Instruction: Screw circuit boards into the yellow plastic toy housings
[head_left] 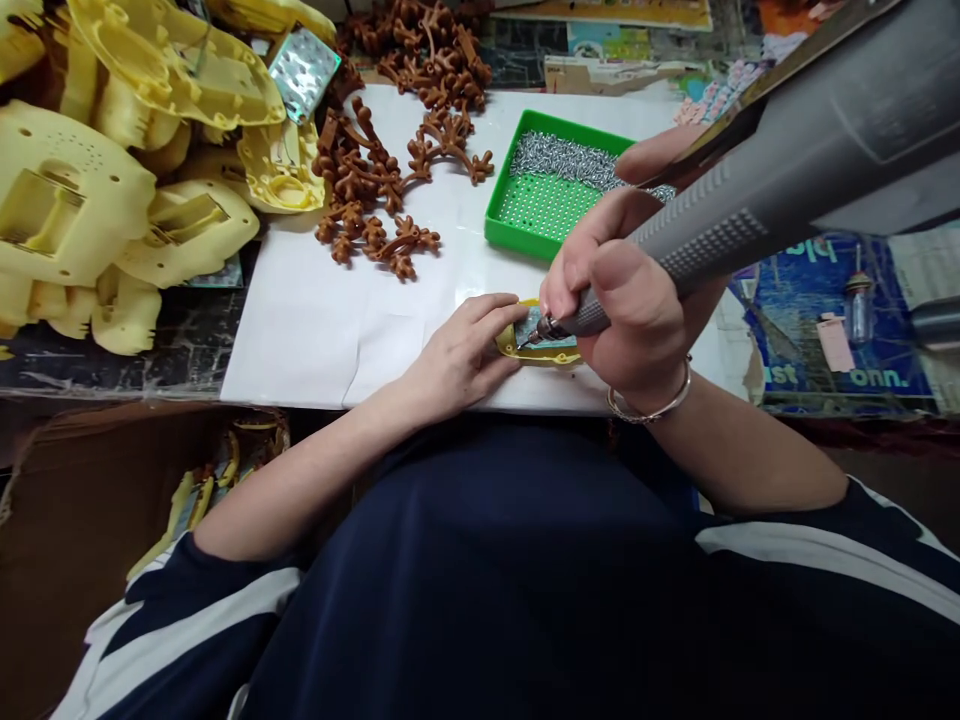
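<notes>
My right hand [622, 300] is wrapped round a grey electric screwdriver [720, 215], which slants down from the upper right. Its metal bit points at the left end of a small yellow plastic shell [551, 356]; whether the tip touches a screw I cannot tell. A bluish-green circuit board [529, 325] lies inside the shell, partly covered by my right hand. My left hand [472, 350] grips the shell's left end, its fingers curled over the edge, keeping it on the white work surface [300, 340].
A green perforated tray [517, 235] of small silver screws [562, 160] stands behind the shell. Brown branching plastic parts [367, 170] lie left of it. Yellow plastic housings [67, 200] are piled at far left. A cardboard box [90, 500] with yellow parts sits below the table edge.
</notes>
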